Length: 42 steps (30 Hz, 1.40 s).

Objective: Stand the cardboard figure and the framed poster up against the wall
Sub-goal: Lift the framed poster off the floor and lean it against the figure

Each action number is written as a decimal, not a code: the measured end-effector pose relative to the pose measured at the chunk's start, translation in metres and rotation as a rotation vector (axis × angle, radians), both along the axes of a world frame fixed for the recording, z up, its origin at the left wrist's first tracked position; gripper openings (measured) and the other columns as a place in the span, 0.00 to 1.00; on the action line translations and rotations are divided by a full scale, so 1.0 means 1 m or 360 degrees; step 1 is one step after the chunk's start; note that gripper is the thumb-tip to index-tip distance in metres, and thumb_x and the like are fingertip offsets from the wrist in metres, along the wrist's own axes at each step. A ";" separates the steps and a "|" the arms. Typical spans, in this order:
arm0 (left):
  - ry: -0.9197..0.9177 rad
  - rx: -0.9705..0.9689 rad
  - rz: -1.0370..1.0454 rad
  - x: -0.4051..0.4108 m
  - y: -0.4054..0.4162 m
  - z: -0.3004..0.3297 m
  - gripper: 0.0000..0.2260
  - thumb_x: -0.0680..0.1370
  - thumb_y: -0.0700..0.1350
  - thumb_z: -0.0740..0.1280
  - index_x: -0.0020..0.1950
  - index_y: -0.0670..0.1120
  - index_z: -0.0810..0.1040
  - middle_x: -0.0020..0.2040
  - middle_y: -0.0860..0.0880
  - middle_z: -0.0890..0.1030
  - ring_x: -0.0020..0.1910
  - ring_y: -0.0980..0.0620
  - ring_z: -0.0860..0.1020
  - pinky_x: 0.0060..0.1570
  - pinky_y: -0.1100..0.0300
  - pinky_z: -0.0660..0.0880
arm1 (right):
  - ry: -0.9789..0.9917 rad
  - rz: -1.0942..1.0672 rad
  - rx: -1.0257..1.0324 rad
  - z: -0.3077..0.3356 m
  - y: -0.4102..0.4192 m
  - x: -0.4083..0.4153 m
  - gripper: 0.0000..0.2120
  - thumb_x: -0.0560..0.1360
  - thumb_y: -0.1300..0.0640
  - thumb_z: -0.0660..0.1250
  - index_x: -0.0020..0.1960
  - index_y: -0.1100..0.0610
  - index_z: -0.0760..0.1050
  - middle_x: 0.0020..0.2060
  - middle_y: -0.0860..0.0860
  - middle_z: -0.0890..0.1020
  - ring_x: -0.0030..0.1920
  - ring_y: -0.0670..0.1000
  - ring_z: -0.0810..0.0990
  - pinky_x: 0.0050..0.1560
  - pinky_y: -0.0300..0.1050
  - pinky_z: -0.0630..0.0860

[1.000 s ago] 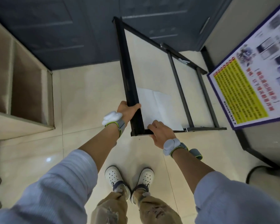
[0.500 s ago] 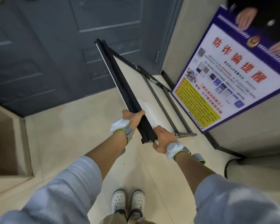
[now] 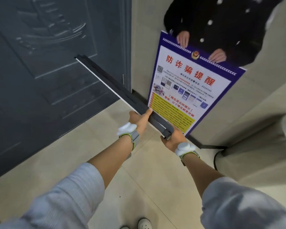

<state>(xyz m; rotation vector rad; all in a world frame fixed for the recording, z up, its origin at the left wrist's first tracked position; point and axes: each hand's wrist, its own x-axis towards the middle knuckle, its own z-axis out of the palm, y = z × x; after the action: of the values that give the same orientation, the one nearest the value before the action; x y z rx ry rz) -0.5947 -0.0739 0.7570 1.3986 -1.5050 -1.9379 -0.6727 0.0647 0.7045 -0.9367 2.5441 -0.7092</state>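
Note:
The framed poster point(image 3: 116, 90), a black metal frame with a white board, is lifted nearly upright and shows edge-on, running from the door down to my hands. My left hand point(image 3: 139, 119) grips its top edge from the left. At the near corner, my right hand point(image 3: 173, 138) holds the frame. The cardboard figure point(image 3: 193, 83), a dark-uniformed cutout holding a blue-bordered notice with red and yellow print, stands upright against the beige wall point(image 3: 254, 90) just right of the frame.
A dark grey panelled door point(image 3: 45, 76) fills the left side, directly behind the frame. The floor is beige tile point(image 3: 82, 146). A pale rounded object point(image 3: 254, 156) with a black cable sits at the right by the wall. My white shoes point(image 3: 143, 224) show at the bottom.
The frame has swung up from lying tilted with its back showing to almost vertical and edge-on. Both hands rose with it and kept their grip. My view lifted, showing the figure's upper part.

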 end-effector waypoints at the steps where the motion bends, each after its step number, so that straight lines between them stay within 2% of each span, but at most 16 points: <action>1: 0.0010 -0.0014 -0.0032 -0.007 0.000 0.004 0.26 0.72 0.55 0.71 0.60 0.41 0.68 0.57 0.42 0.78 0.45 0.46 0.75 0.37 0.58 0.74 | 0.0005 -0.0038 -0.0013 0.007 0.000 -0.007 0.25 0.70 0.55 0.68 0.66 0.56 0.67 0.55 0.57 0.80 0.52 0.62 0.79 0.45 0.47 0.75; 5: 0.0038 -0.0087 -0.0164 -0.043 0.000 0.026 0.29 0.71 0.57 0.71 0.63 0.39 0.68 0.59 0.42 0.77 0.51 0.43 0.77 0.39 0.56 0.76 | 0.0029 -0.0278 -0.0079 0.026 0.002 -0.038 0.26 0.72 0.56 0.69 0.66 0.63 0.65 0.60 0.61 0.75 0.56 0.63 0.77 0.53 0.53 0.76; 8: 0.0043 -0.0164 -0.0259 -0.070 -0.004 0.038 0.33 0.66 0.61 0.71 0.63 0.41 0.72 0.61 0.42 0.79 0.58 0.40 0.77 0.55 0.46 0.78 | -0.0011 -0.0407 -0.0160 0.038 0.003 -0.061 0.23 0.73 0.56 0.69 0.61 0.65 0.66 0.56 0.62 0.77 0.54 0.62 0.76 0.51 0.49 0.73; 12: 0.0097 -0.0246 -0.0372 -0.121 -0.002 0.056 0.30 0.66 0.61 0.70 0.57 0.40 0.73 0.52 0.44 0.80 0.52 0.42 0.78 0.56 0.43 0.77 | -0.0037 -0.0515 -0.0290 0.056 0.011 -0.109 0.18 0.72 0.55 0.69 0.56 0.61 0.67 0.49 0.60 0.79 0.49 0.62 0.78 0.49 0.52 0.76; 15: 0.0129 -0.0324 -0.0399 -0.158 0.000 0.068 0.20 0.72 0.54 0.70 0.51 0.38 0.72 0.41 0.46 0.76 0.43 0.45 0.76 0.54 0.44 0.79 | -0.0009 -0.0544 -0.0290 0.067 0.015 -0.146 0.17 0.72 0.55 0.69 0.54 0.62 0.67 0.49 0.60 0.80 0.48 0.62 0.78 0.49 0.52 0.76; 19: 0.0141 -0.0391 -0.0478 -0.211 0.002 0.080 0.21 0.74 0.53 0.68 0.59 0.40 0.72 0.40 0.49 0.75 0.43 0.48 0.75 0.53 0.48 0.79 | 0.0023 -0.0565 -0.0299 0.084 0.021 -0.199 0.18 0.73 0.54 0.68 0.56 0.61 0.67 0.49 0.60 0.80 0.48 0.62 0.78 0.48 0.51 0.75; 22: 0.0121 -0.0529 -0.0598 -0.253 0.002 0.087 0.24 0.74 0.54 0.68 0.64 0.42 0.71 0.48 0.49 0.77 0.45 0.49 0.75 0.50 0.57 0.79 | 0.0036 -0.0586 -0.0304 0.098 0.027 -0.241 0.20 0.73 0.53 0.68 0.59 0.60 0.66 0.52 0.60 0.80 0.51 0.62 0.79 0.53 0.54 0.77; 24: 0.0085 -0.0687 -0.0681 -0.269 -0.002 0.091 0.23 0.75 0.53 0.67 0.65 0.42 0.71 0.57 0.47 0.76 0.47 0.50 0.75 0.39 0.67 0.76 | 0.0032 -0.0589 -0.0289 0.101 0.029 -0.257 0.20 0.73 0.52 0.68 0.59 0.60 0.66 0.52 0.60 0.81 0.52 0.63 0.79 0.53 0.55 0.77; 25: 0.0059 -0.0757 -0.0721 -0.281 -0.003 0.094 0.22 0.75 0.53 0.67 0.65 0.42 0.71 0.60 0.46 0.75 0.50 0.49 0.76 0.38 0.68 0.73 | 0.0031 -0.0594 -0.0292 0.103 0.030 -0.270 0.20 0.73 0.52 0.68 0.59 0.60 0.66 0.52 0.60 0.81 0.52 0.63 0.79 0.53 0.54 0.77; 27: -0.0012 -0.0917 -0.0786 -0.310 -0.006 0.099 0.20 0.75 0.51 0.68 0.63 0.42 0.73 0.63 0.43 0.73 0.57 0.46 0.76 0.49 0.63 0.71 | 0.0044 -0.0610 -0.0276 0.110 0.035 -0.297 0.20 0.73 0.52 0.68 0.59 0.61 0.66 0.52 0.60 0.81 0.52 0.63 0.79 0.51 0.52 0.76; 29: -0.0076 -0.1086 -0.0793 -0.328 -0.012 0.100 0.17 0.74 0.50 0.69 0.59 0.41 0.75 0.63 0.42 0.72 0.60 0.42 0.75 0.59 0.57 0.72 | 0.0044 -0.0612 -0.0254 0.113 0.035 -0.311 0.20 0.74 0.52 0.68 0.59 0.61 0.67 0.52 0.60 0.81 0.52 0.63 0.79 0.50 0.49 0.74; 30: -0.0084 -0.1173 -0.0774 -0.339 -0.015 0.102 0.16 0.74 0.49 0.69 0.57 0.41 0.75 0.63 0.42 0.71 0.59 0.42 0.75 0.60 0.54 0.72 | 0.0035 -0.0619 -0.0255 0.115 0.036 -0.320 0.20 0.74 0.53 0.68 0.60 0.61 0.67 0.52 0.60 0.81 0.53 0.63 0.79 0.49 0.48 0.73; 33: -0.0081 -0.1499 -0.0751 -0.367 -0.018 0.112 0.17 0.74 0.46 0.69 0.60 0.43 0.71 0.64 0.44 0.69 0.59 0.42 0.75 0.50 0.51 0.76 | 0.0009 -0.0661 -0.0302 0.120 0.040 -0.347 0.21 0.74 0.53 0.68 0.61 0.61 0.66 0.53 0.60 0.81 0.53 0.62 0.79 0.51 0.49 0.74; 36: -0.0113 -0.1808 -0.0893 -0.389 -0.024 0.116 0.23 0.74 0.45 0.67 0.68 0.48 0.68 0.70 0.45 0.63 0.66 0.43 0.67 0.46 0.51 0.77 | -0.0012 -0.0708 -0.0326 0.122 0.041 -0.370 0.22 0.74 0.53 0.68 0.62 0.61 0.66 0.54 0.61 0.81 0.55 0.63 0.78 0.53 0.52 0.75; 39: -0.0192 -0.1949 -0.1074 -0.410 -0.030 0.115 0.24 0.76 0.46 0.66 0.71 0.50 0.67 0.75 0.46 0.58 0.72 0.44 0.59 0.50 0.51 0.76 | -0.0030 -0.0742 -0.0308 0.125 0.043 -0.389 0.22 0.74 0.52 0.67 0.62 0.61 0.66 0.54 0.61 0.80 0.54 0.63 0.78 0.51 0.50 0.74; 42: -0.0191 -0.2008 -0.1171 -0.446 -0.035 0.118 0.23 0.76 0.45 0.65 0.71 0.50 0.67 0.76 0.46 0.59 0.74 0.45 0.58 0.57 0.49 0.73 | -0.0020 -0.0802 -0.0256 0.126 0.043 -0.417 0.22 0.75 0.51 0.66 0.62 0.61 0.65 0.54 0.62 0.80 0.53 0.64 0.79 0.49 0.50 0.73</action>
<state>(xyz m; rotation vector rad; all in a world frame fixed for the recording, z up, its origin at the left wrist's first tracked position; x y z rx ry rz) -1.0403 -0.1093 0.8746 0.3832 -2.7527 -0.6549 -1.0892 0.1080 0.8308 -0.3203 2.7659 -1.0645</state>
